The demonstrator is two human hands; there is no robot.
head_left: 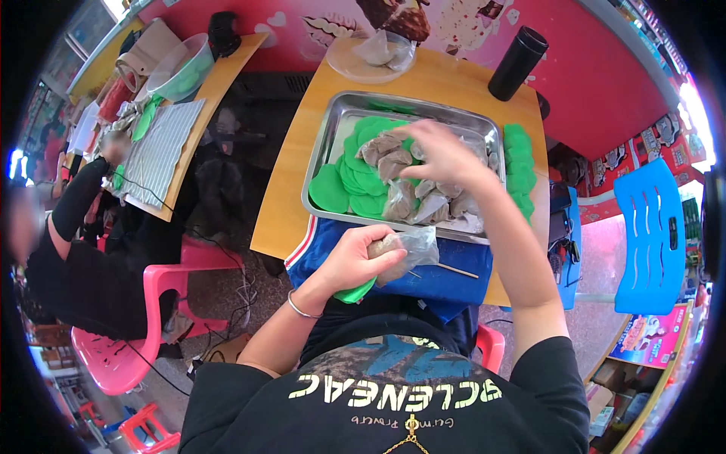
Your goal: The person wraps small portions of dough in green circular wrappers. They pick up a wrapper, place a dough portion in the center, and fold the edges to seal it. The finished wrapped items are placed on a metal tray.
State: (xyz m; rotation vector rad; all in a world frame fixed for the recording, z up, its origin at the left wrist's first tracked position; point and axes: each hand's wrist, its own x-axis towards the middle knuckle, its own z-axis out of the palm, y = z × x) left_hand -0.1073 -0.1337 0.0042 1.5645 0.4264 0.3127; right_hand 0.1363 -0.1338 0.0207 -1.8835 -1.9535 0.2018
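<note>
My left hand (pixel 357 261) is closed round a small clear plastic bag (pixel 418 248) with grey-brown filling, held over my lap. A green piece (pixel 355 292) shows under that hand. Over the metal tray (pixel 321 155) hovers my right hand (pixel 445 155), its fingers apart and a little blurred. Below its fingertips lie several small filled bags (pixel 395 164); whether it touches one, I cannot tell. Flat green discs (pixel 354 172) are heaped in the tray's left half, and more clear bags (pixel 435 206) lie in its right half.
A black tumbler (pixel 518 63) and a plastic lid (pixel 344 60) stand on the wooden table's far side. More green discs (pixel 519 168) lie right of the tray. Blue cloth (pixel 454 284) and a thin stick (pixel 458 271) are near my lap. A co-worker (pixel 83 257) sits left.
</note>
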